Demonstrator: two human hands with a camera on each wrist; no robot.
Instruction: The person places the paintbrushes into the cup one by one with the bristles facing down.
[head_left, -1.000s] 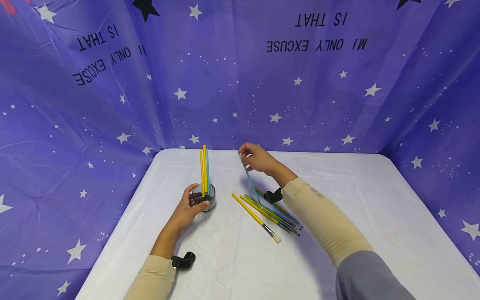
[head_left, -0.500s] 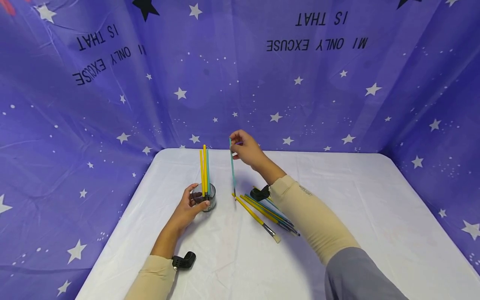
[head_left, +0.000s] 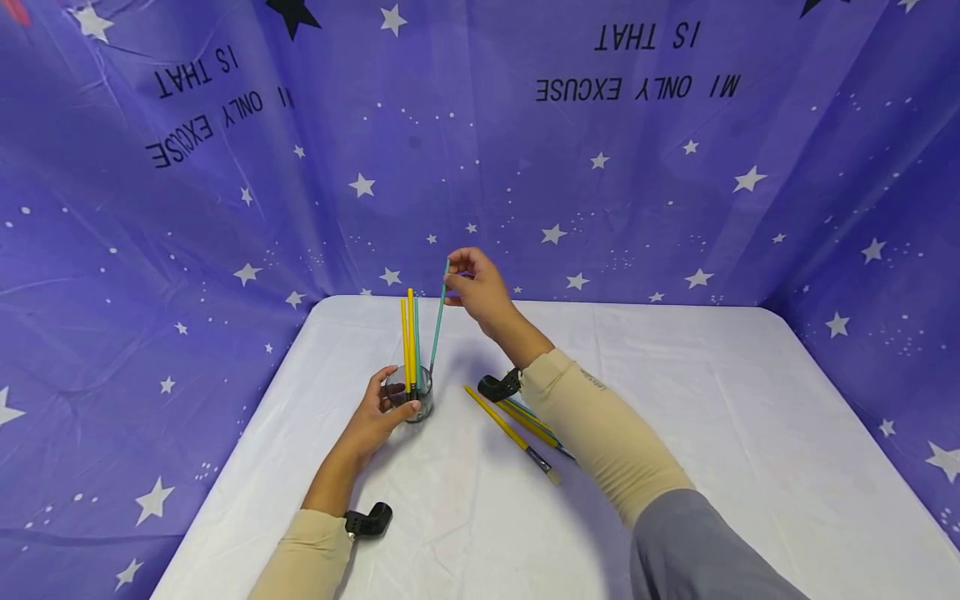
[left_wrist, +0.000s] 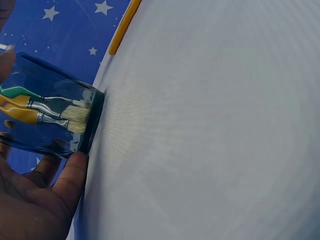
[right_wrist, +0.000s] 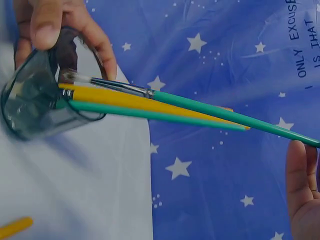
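In my head view the left hand (head_left: 372,427) grips the glass (head_left: 426,407) on the white tabletop (head_left: 450,517), in the same spot as half a second ago. The three brushes (head_left: 410,333) standing in the glass, two yellow and one teal, look unchanged. My right hand (head_left: 482,292) is what has moved: pinching a teal brush (head_left: 439,317) near the handle's top, it has come closer to the glass and a little higher. That brush's lower end, earlier well to the glass's right, now meets its right rim (whether it is inside, I can't tell). A yellow brush (head_left: 510,432) lies right of the glass, and beyond it other loose brushes (head_left: 534,424), now covered more by my sleeve (head_left: 600,425).

In my left wrist view, fingers curl around the glass, and the bristles (left_wrist: 75,117) of the standing brushes point down near its base.

In my right wrist view, the teal brush runs from thumb and fingers to the glass's mouth, bristles leading, its handle passing in front of a yellow one.
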